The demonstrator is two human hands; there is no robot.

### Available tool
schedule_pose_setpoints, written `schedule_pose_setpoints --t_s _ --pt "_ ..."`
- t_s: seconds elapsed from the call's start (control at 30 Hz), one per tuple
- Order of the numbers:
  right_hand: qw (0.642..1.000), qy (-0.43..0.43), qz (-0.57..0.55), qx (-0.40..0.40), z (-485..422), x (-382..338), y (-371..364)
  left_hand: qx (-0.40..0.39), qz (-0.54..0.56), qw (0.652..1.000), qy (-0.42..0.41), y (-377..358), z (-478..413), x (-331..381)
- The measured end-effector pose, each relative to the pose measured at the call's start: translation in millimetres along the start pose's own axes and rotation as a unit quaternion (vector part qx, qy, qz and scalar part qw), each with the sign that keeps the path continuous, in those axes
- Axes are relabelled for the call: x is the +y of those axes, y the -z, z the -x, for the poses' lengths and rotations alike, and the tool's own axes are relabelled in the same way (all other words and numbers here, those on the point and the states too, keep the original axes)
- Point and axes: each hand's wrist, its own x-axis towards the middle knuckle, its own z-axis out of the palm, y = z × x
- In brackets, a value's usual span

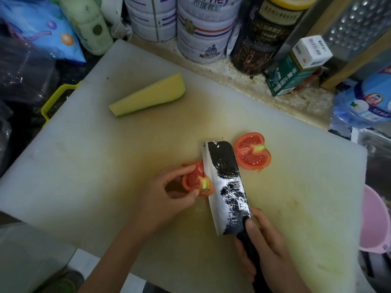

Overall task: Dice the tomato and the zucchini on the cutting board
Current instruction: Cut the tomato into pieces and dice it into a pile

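A white cutting board fills the middle of the view. On it lies a zucchini wedge, pale yellow flesh up, at the back left. A tomato half lies cut side up at the centre right. My left hand pinches the other tomato half between fingers and thumb, cut face showing its green core. My right hand grips the black handle of a cleaver. The cleaver's edge rests against the right side of the held tomato half.
Tins, a dark jar and a green box line the back edge of the board. A metal grater leans at the back right. A pink bowl sits off the right edge; plastic bags crowd the left.
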Motion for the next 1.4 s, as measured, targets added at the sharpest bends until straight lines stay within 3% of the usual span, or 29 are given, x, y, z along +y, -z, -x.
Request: schedule_pose_setpoints --t_s 0.43,0.8,1.4 --pt "0.994 -0.061 -0.082 -0.025 0 -8 -1 -0.002 -0.004 1.0 -0.002 1 1 -4" --pt "0.993 -0.055 -0.098 -0.04 -1 -4 -3 -0.019 -0.017 1.0 0.006 3 2 -1" --pt "0.994 -0.045 -0.061 -0.073 -16 -10 -4 -0.012 -0.042 0.999 0.011 4 4 1"
